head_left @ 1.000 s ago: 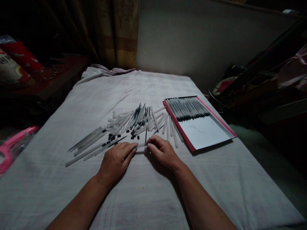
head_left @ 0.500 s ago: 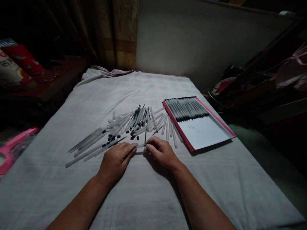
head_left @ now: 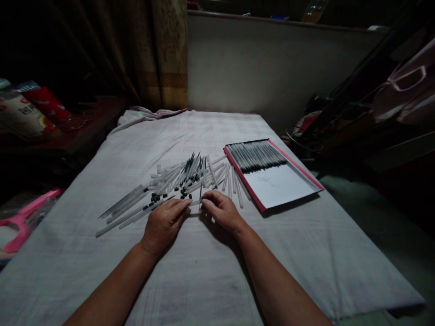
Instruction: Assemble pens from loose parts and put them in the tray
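My left hand (head_left: 163,222) rests low over the cloth, its fingers closed on one end of a clear pen barrel (head_left: 195,203). The barrel spans the short gap to my right hand (head_left: 221,212), whose thumb and fingers pinch its other end. A thin dark pen refill (head_left: 200,189) stands upright at the right fingertips; whether they grip it too is unclear. Just beyond lie a heap of clear barrels (head_left: 170,177), dark-tipped refills (head_left: 190,165) and small black plugs (head_left: 157,197). Several long pen parts (head_left: 122,221) lie left of my left hand.
At right, an open red-edged box (head_left: 288,183) holds a row of dark-ended pens (head_left: 256,155) in its far half. A pale checked cloth (head_left: 204,280) covers the table. Beyond the left edge are a pink-handled object (head_left: 23,222) and packages (head_left: 29,115) on a side table.
The view has shifted slightly, showing more of the ledge behind. Both hands keep nearly the same pose around the pen barrel, and the box and heap stay put.
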The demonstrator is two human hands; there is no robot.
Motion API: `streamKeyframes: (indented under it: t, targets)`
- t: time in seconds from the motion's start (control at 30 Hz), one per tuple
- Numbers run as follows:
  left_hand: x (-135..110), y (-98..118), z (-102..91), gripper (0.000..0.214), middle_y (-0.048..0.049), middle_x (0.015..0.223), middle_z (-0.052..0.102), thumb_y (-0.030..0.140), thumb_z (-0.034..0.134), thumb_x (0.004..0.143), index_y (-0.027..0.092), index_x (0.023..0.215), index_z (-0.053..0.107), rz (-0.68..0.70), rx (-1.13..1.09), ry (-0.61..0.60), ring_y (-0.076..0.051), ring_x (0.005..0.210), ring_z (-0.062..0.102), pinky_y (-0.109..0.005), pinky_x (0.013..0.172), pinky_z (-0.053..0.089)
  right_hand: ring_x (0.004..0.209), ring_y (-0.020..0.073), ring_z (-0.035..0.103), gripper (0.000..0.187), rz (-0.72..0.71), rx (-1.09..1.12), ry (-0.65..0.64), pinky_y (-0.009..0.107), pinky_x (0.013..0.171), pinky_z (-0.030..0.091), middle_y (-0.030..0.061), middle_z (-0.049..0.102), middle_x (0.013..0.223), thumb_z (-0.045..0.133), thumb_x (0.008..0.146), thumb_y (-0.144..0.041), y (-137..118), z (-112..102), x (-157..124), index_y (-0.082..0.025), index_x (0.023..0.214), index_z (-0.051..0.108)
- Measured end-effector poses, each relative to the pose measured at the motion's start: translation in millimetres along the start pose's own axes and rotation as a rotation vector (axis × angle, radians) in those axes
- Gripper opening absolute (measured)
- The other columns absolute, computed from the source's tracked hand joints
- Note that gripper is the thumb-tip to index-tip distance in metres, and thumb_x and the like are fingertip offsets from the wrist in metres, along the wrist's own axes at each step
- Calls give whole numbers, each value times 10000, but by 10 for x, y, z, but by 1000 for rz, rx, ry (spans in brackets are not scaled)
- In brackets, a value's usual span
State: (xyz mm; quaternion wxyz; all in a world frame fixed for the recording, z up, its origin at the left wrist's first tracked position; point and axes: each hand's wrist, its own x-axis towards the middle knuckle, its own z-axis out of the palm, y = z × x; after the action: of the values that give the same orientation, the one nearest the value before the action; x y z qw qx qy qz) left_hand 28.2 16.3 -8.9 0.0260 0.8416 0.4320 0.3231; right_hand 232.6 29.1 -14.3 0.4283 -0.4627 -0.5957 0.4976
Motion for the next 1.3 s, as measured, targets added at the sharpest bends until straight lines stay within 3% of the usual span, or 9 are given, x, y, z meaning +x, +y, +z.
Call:
streamKeyframes:
  t: [0.1,0.23,0.33,0.43,0.83,1.0,1.2,1.27,1.3]
  targets:
    - [34,46,28,285,-73,983,746,345,509,974,208,1143,693,12,5,-79,-192,870,689,-297,762,531,571,113,554,235,1,17,-23,225,545,443,-23,623,681,631,802,-382,4,0,4,-183,926,654]
    - [162,5,31,343,-87,1025,744,397,478,978,190,1141,697,7,32,-162,-222,924,683,-336,820,518,569,113,523,190,20,-14,37,226,536,419,-25,593,639,629,758,-369,-1,-87,35,-181,743,650]
    - [343,-103,-9,345,-85,1031,737,382,446,980,196,1084,717,-126,69,-186,-227,951,678,-335,838,504,542,114,487,190,73,16,189,228,519,387,-44,537,576,632,703,-379,3,-199,77,-189,694,624]
    - [558,-178,-42,311,-85,1057,723,357,474,955,219,1062,731,-274,247,-300,-246,970,668,-335,809,491,534,115,465,208,83,38,293,233,518,365,-54,500,551,638,668,-399,2,-281,104,-194,668,605]
    - [1007,-143,26,285,-106,1062,689,385,524,915,224,1030,729,-366,422,-458,-285,984,656,-339,738,465,484,122,486,328,74,50,311,227,482,355,-36,547,514,633,691,-527,-28,-290,99,-207,666,562]
    - [1004,-156,26,235,-120,1056,695,328,540,903,206,1010,710,-372,393,-439,-294,976,656,-350,755,467,456,110,482,250,134,95,312,217,452,352,-35,581,529,664,644,-431,-50,-301,104,-204,673,565]
    - [843,-194,-90,289,-101,1079,709,305,478,934,202,1148,644,-417,283,-292,-259,977,661,-341,805,476,458,85,459,209,142,180,317,205,434,339,-27,595,575,674,657,-384,-99,-318,92,-181,688,634]
    - [730,-208,-119,355,-72,1028,718,321,482,925,211,1241,603,-482,152,-215,-220,885,675,-309,752,491,477,80,462,255,143,232,300,203,436,331,-17,614,614,691,653,-392,-116,-319,86,-169,776,707]
    - [661,-211,-126,372,-57,977,718,331,510,902,214,1241,609,-559,-35,-141,-200,817,674,-290,703,495,490,79,465,290,145,255,284,202,438,327,-11,625,638,701,647,-394,-124,-317,82,-166,824,734]
